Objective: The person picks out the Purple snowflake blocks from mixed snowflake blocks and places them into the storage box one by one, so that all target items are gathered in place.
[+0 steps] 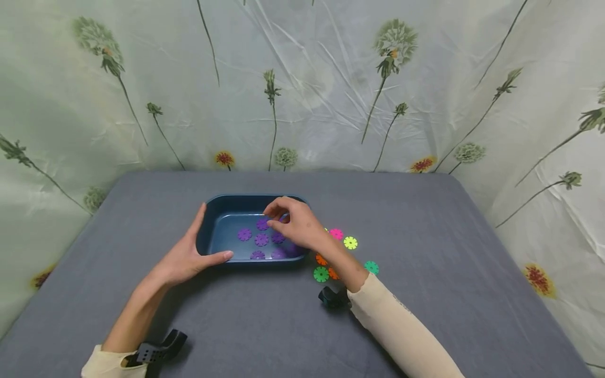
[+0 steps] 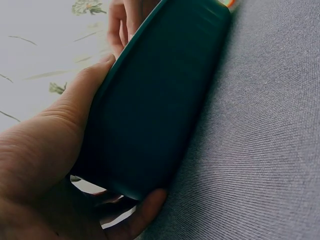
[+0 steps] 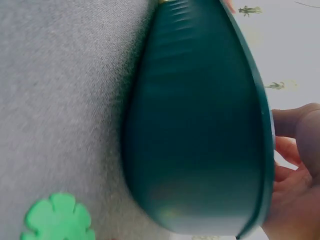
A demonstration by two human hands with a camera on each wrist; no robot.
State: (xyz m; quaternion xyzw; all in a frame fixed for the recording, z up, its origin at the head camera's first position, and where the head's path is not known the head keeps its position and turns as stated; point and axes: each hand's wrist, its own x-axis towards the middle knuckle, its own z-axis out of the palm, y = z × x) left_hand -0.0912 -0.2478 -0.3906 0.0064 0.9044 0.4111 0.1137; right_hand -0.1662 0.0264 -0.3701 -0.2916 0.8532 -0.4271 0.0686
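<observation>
A blue rectangular tray (image 1: 236, 261) stands on the cloth with several purple notched discs (image 1: 261, 240) lying in it. At its left end my left hand (image 1: 186, 257) grips it, thumb along the front rim and fingers round the end wall. The left wrist view shows that thumb (image 2: 87, 82) against the rim and a fingertip low at the corner. Over the right part of the tray hovers my right hand (image 1: 298, 223), fingers loosely bent, thumb and index tips a little apart. I see nothing held between them. In the right wrist view the tray wall partly hides its fingers.
Right of the tray, partly under my right forearm, lie loose discs: pink (image 1: 336, 234), yellow (image 1: 351, 242), orange (image 1: 321, 259) and green (image 1: 321, 274). Another green disc (image 1: 371, 267) lies farther right. A grey cloth (image 1: 416, 226) covers the table; a flowered curtain (image 1: 312, 121) hangs behind.
</observation>
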